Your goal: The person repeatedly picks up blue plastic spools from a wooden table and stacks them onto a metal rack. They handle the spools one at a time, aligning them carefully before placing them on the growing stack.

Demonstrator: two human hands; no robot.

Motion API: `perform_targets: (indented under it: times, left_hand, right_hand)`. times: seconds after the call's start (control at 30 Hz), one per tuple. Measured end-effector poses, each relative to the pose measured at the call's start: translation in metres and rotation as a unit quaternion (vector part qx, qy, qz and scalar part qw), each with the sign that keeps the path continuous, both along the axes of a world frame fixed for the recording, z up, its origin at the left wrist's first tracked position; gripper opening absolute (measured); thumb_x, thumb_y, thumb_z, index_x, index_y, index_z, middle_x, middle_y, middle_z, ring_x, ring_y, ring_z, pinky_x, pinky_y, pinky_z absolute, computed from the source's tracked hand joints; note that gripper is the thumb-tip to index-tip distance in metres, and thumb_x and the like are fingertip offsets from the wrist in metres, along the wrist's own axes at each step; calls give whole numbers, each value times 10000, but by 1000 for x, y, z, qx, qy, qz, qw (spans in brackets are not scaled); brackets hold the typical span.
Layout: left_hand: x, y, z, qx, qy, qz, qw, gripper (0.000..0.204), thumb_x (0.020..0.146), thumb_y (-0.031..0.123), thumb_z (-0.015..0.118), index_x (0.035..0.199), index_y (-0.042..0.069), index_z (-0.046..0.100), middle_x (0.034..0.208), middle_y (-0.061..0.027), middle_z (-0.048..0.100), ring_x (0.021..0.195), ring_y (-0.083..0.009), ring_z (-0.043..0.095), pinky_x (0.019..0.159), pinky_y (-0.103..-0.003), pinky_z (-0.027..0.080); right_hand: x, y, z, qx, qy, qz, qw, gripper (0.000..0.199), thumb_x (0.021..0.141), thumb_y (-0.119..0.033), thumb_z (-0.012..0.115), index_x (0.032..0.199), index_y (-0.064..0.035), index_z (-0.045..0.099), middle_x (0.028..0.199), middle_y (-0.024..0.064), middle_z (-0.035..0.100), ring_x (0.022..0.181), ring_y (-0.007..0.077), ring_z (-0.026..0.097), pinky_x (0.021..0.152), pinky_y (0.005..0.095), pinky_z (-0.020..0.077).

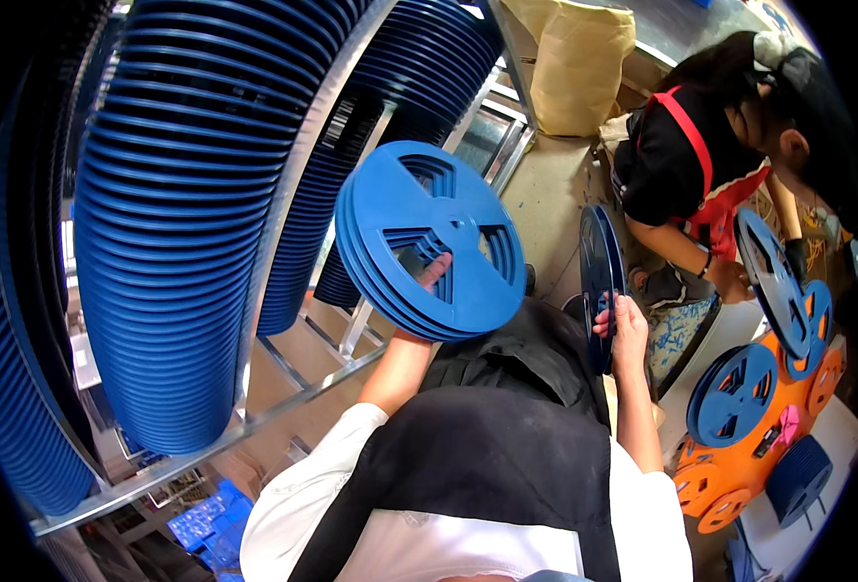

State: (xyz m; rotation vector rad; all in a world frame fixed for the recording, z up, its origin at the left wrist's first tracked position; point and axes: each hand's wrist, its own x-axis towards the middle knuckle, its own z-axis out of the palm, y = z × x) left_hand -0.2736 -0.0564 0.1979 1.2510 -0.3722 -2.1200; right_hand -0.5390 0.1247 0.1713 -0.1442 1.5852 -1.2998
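My left hand (pixel 436 272) is closed on a small stack of blue plastic reels (pixel 477 276) in front of the metal rack. Its fingers come through a cut-out near the hub, while the stack hides the palm. Away to the right, my right hand (pixel 629 328) grips dark blue reels (pixel 598 267) held almost edge-on, with fingertips reaching into an opening. How many reels are in that hand I cannot make out.
A metal rack (pixel 307 393) at the left carries long rows of blue reels (pixel 181 242). On the right, a co-worker (pixel 681 175) in a red-strapped apron bends over a reel. Orange and blue reels (pixel 734 393) lie on a bench there. A tan sack (pixel 579 68) stands behind.
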Motion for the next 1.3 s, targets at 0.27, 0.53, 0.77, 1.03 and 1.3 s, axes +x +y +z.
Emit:
perform_targets:
  times: [0.27, 0.53, 0.77, 1.03, 1.3]
  left_hand:
    - [-9, -89, -4, -140, -127, 63, 980, 473, 828, 164, 674, 1256, 67, 498, 1131, -78, 589, 992, -231, 590, 852, -336, 505]
    - [-19, -155, -14, -56, -138, 106, 983, 715, 816, 256, 684, 1401, 74, 316, 1341, -122, 436, 1147, -291, 483, 958, -398, 435]
    - [-37, -169, -14, -72, -136, 123, 980, 676, 820, 267, 680, 1385, 115, 341, 1331, -113, 450, 1177, -297, 467, 1004, -420, 404]
    - [-51, -205, -21, 5, 45, 131, 990, 567, 854, 300, 634, 1347, 120, 421, 1349, -83, 460, 1214, -284, 432, 1078, -408, 313]
    - [-58, -212, -53, -41, 0, 129, 991, 607, 831, 270, 649, 1365, 115, 405, 1354, -99, 460, 1236, -311, 419, 1087, -457, 304]
  right_hand:
    - [22, 4, -22, 14, -26, 13, 999, 324, 962, -340, 503, 1032, -39, 602, 678, 21, 591, 537, 75, 553, 503, 197, 418]
    - [45, -11, -36, 47, -56, 27, 997, 314, 954, -318, 523, 1023, -23, 602, 684, 26, 592, 553, 81, 560, 511, 205, 424]
    - [52, -33, -45, 45, -58, 40, 997, 318, 968, -328, 487, 1052, -41, 596, 683, 23, 591, 539, 79, 554, 497, 191, 417]
    - [50, -58, -45, 59, -75, 23, 995, 274, 960, -278, 516, 1033, -28, 601, 682, 22, 588, 550, 74, 548, 515, 201, 422]
    - [53, -58, -62, 67, -73, 4, 995, 339, 966, -351, 482, 1055, -42, 590, 693, 29, 599, 546, 83, 555, 518, 202, 421]
